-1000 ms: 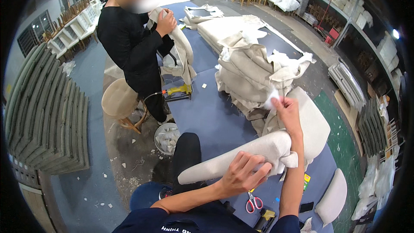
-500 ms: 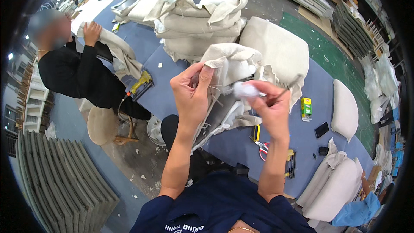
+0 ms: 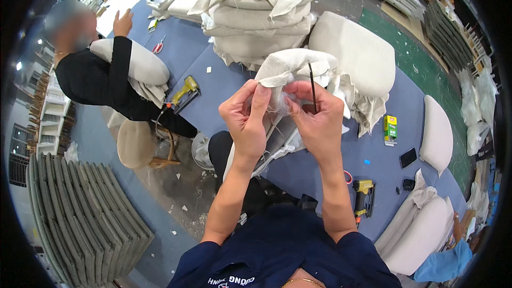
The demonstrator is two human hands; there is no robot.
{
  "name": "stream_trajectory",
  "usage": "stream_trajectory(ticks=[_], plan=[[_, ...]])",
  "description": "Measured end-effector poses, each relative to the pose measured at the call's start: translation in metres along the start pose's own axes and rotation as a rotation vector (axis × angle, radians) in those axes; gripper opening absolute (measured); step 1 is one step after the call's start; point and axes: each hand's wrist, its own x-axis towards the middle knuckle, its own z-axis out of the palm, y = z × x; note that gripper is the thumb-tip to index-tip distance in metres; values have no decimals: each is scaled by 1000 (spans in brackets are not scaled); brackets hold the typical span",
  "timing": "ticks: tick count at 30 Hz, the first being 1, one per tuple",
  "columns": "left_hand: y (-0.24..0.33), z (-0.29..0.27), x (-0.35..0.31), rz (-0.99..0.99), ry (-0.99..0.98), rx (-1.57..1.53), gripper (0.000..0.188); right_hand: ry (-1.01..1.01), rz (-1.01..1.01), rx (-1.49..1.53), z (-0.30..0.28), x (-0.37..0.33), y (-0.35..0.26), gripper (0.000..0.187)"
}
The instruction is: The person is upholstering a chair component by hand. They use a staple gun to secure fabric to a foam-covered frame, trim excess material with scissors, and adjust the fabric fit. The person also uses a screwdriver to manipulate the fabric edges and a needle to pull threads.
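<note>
A beige upholstered cushion [image 3: 301, 60] is held up in front of me, its cover folded back at the near corner. My left hand [image 3: 246, 120] is closed, thumb and fingers pinching the edge of its fabric. Close beside it, my right hand [image 3: 318, 120] is closed too. Its thumb and fingertips press a tuft of white stuffing [image 3: 284, 102] against the opening under the fabric. A thin dark stick [image 3: 312, 85] stands up between the fingers of that hand. The inside of the cushion corner is hidden by my fingers.
Beige cushions are stacked [image 3: 261, 26] beyond, with another cushion [image 3: 354, 56] on their right. A staple gun [image 3: 364, 198], phone [image 3: 408, 158] and green-yellow box [image 3: 390, 129] lie on the blue table [image 3: 325, 178]. At left, a co-worker [image 3: 93, 74] sits near a yellow staple gun [image 3: 185, 92].
My right hand has brought the stuffing leftward to the cushion's fabric edge; the stick has swung upright. The co-worker's raised hand has come off the cushion. The whole view has shifted slightly.
</note>
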Motion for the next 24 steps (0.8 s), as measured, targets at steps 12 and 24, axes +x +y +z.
stream_trajectory(ticks=[12, 24], plan=[[-9, -16, 8, 98, -1, 90, 22, -38, -52, -154, 14, 4, 4, 27], [-11, -30, 10, 133, 62, 92, 21, -120, -79, -427, -21, -38, 0, 15]])
